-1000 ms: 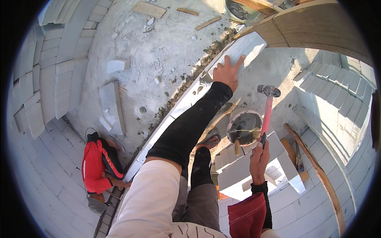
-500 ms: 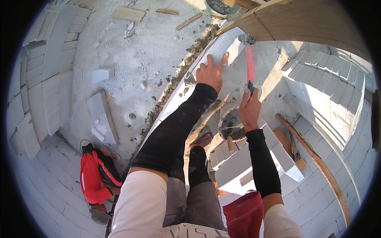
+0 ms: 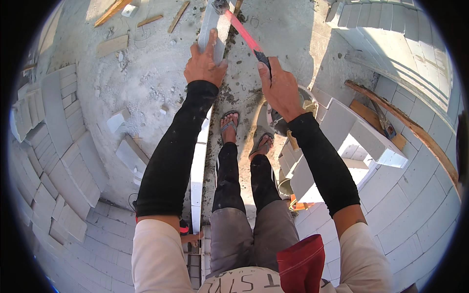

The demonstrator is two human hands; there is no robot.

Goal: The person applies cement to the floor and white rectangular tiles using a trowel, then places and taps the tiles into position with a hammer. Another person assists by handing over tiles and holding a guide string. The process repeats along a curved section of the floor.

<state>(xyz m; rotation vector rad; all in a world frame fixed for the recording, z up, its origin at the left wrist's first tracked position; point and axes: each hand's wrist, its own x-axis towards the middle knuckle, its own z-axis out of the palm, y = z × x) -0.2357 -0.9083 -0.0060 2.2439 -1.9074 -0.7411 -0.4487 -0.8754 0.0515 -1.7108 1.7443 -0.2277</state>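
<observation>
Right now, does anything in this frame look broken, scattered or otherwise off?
Yes. Crumbled mortar and rubble lie strewn over the floor left of the block wall under the left hand, with loose planks nearby. The right hand grips a red-handled hammer.

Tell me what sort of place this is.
Most likely a building site with blockwork going up. Stacked pale blocks lie on the gritty floor, the left hand rests on a block on the wall, and the right hand grips a red-handled hammer over it.
</observation>
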